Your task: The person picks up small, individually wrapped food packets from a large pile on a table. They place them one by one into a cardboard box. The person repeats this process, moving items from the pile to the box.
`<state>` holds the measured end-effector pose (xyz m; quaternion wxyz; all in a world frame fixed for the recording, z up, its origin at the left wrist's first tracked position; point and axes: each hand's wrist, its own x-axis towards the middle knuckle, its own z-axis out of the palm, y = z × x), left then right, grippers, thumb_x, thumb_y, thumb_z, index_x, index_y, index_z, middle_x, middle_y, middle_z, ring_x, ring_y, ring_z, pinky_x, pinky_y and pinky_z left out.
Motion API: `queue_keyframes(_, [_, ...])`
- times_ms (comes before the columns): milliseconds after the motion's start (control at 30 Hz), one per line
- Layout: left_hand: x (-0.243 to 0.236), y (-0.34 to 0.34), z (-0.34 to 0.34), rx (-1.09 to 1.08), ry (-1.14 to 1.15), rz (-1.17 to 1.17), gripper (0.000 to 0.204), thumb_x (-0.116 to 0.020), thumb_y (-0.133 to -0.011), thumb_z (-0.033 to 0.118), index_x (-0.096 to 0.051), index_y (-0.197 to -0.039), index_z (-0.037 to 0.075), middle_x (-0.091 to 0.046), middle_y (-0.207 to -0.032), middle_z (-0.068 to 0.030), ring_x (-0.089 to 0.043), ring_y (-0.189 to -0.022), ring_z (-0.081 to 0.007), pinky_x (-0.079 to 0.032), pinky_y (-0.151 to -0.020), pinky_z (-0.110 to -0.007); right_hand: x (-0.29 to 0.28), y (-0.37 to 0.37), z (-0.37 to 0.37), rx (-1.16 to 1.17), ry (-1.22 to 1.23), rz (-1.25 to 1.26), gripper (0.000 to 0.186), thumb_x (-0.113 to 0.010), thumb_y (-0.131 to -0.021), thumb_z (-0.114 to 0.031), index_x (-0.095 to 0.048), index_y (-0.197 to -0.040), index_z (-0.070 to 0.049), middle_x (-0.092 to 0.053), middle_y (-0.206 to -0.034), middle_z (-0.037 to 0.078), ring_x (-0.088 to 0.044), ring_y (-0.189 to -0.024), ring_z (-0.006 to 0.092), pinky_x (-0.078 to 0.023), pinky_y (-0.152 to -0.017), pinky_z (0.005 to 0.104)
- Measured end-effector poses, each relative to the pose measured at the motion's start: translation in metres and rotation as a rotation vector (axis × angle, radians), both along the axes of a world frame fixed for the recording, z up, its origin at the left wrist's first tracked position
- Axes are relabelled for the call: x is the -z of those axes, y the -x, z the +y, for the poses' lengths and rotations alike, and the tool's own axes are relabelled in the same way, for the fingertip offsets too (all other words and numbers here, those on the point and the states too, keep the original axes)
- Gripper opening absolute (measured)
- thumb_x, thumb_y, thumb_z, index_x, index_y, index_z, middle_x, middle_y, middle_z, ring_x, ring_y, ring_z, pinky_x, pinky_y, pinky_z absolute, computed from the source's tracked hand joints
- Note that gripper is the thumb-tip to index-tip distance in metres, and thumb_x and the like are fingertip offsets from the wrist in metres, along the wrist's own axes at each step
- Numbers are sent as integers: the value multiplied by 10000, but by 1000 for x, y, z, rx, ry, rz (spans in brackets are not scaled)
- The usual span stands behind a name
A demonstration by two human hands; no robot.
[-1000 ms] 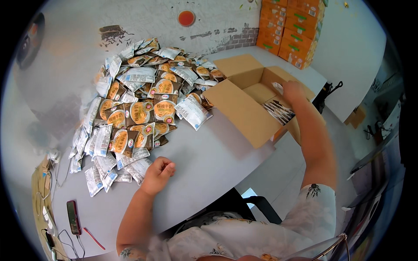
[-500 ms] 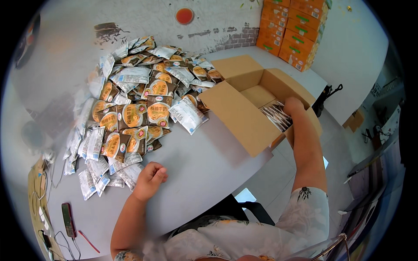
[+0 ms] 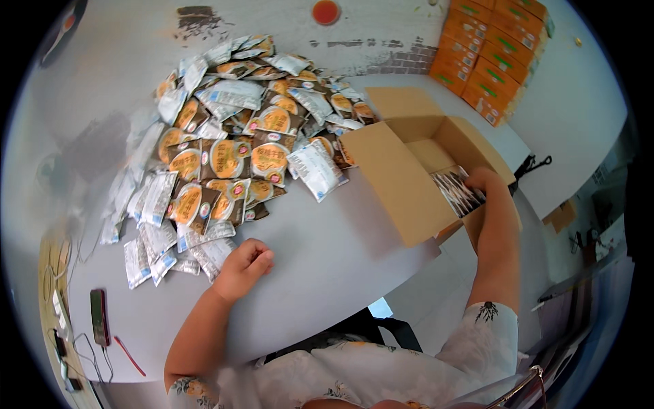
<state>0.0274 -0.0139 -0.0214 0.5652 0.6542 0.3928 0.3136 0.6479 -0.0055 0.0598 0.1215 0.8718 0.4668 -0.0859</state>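
Note:
An open cardboard box (image 3: 392,184) stands at the right edge of the table, its flaps spread outward. Inside it, flat packets (image 3: 458,193) stand on edge in a row. My right hand (image 3: 481,180) reaches over the box's right side and down beside this row; its fingers are mostly hidden. On the table, my left hand (image 3: 248,266) is curled into a loose fist with nothing visible in it. Just beyond that hand spreads a large heap of brown-and-white sachets (image 3: 228,158). One white-backed sachet (image 3: 317,170) lies at the heap's right edge, near the box flap.
Orange cartons (image 3: 487,58) are stacked at the back right against the wall. At the front left lie a phone (image 3: 99,317) with a cable and a thin red stick (image 3: 129,356). A power strip (image 3: 61,313) sits at the far left. A black chair (image 3: 398,332) stands below the table edge.
The whole view has swung, so the table and box appear shifted to the right. My right hand stays in the box beside the packets, and my left fist keeps its place near the heap.

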Motion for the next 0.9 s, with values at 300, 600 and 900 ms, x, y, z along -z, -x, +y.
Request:
queue_keyframes(300, [5, 2, 2, 31, -41, 25, 228, -581, -934, 244, -526, -942, 23, -585, -756, -27, -543, -692, -91, -461, -635, -252, -3, -6, 7, -53, 71, -73, 399, -617, -755, -341, -693, -977, -18, -653, -1052, 213, -610, -1018, 359, -469, -873, 422])
queue_keyframes(600, [0, 2, 2, 59, -199, 183, 223, -593, -930, 255, -547, -961, 40, -580, -771, -14, -546, -702, -88, -462, -643, -252, -76, 217, 65, -551, -510, 204, 349, -515, -854, -274, -636, -1075, -33, -644, -1061, 188, -600, -1020, 334, -468, -877, 407])
queue_keyframes(900, [2, 6, 1, 33, -367, 209, 247, -618, -902, 276, -566, -955, 41, -593, -765, -73, -557, -687, -160, -466, -640, -302, -12, 507, 81, -1560, -843, 288, 534, -630, -806, -395, -559, -1234, -84, -467, -1358, 142, -422, -1273, 284, -320, -1053, 459])
